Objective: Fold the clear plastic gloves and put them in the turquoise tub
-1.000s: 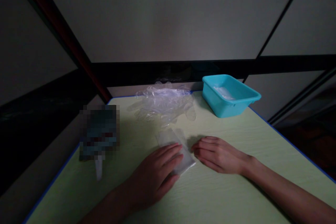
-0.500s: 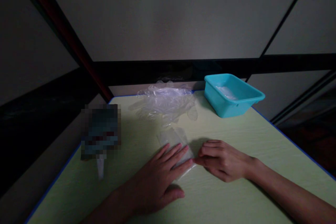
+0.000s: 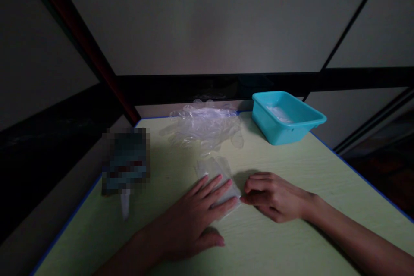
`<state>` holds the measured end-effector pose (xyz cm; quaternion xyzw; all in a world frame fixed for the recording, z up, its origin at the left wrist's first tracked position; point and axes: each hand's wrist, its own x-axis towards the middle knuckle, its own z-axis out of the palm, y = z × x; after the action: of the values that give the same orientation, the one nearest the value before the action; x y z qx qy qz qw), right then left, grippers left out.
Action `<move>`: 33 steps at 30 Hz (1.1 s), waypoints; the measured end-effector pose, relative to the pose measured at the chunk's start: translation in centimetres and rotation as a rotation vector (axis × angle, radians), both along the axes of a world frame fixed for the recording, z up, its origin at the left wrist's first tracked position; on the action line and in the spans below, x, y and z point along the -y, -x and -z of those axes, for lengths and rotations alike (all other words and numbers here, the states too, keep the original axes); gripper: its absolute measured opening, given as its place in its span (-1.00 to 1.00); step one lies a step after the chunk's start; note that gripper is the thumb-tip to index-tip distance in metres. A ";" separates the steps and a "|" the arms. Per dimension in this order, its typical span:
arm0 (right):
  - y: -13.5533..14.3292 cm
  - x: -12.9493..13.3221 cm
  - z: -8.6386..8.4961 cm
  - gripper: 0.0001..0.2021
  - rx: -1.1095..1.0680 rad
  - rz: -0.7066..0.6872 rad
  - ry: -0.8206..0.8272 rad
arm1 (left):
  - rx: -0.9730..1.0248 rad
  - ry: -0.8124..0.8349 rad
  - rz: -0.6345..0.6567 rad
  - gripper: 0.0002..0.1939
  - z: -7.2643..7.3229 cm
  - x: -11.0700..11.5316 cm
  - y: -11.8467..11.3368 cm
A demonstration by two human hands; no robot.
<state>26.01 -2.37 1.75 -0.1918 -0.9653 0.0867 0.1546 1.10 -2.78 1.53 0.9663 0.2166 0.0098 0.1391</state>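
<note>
A clear plastic glove (image 3: 211, 166), folded into a flat packet, lies on the table in front of me. My left hand (image 3: 202, 213) rests flat on it, fingers spread, covering its lower left part. From the right, my right hand (image 3: 274, 196) reaches its right edge with the fingers curled closed. The fingertips meet the plastic there; the exact grip is partly hidden. Behind the folded glove spreads a loose heap of clear plastic gloves (image 3: 207, 125).
A turquoise basket (image 3: 274, 133) stands at the back right with folded clear plastic (image 3: 280, 114) inside. At the left edge of the pale table (image 3: 258, 246) is a blurred-out object (image 3: 126, 164) with a white strip below it. Dark-banded panels (image 3: 207, 21) rise behind the table.
My left fingers have shifted very slightly over the plastic. My right fingertips have moved slightly right along its edge. The basket and the heap stay put.
</note>
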 end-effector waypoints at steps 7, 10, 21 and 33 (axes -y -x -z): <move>0.0 0.0 -0.3 -0.72 0.020 0.009 0.017 | -0.063 -0.122 -0.172 -0.40 0.6 -2.3 2.0; 0.0 0.0 -0.3 -0.72 0.021 0.006 0.021 | -0.093 -0.167 -0.298 -0.48 1.0 -3.3 2.8; -0.1 0.2 0.0 -0.74 0.059 0.008 -0.086 | -0.007 -0.381 -0.403 -0.53 1.2 -2.7 2.2; 0.1 0.3 0.2 -0.72 0.042 0.053 -0.146 | 0.040 -0.128 -0.308 -0.45 1.4 0.2 0.1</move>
<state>25.91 -2.63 1.58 -0.2073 -0.9666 0.0078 0.1504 0.97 -2.98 0.15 0.9282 0.3581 0.0641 0.0782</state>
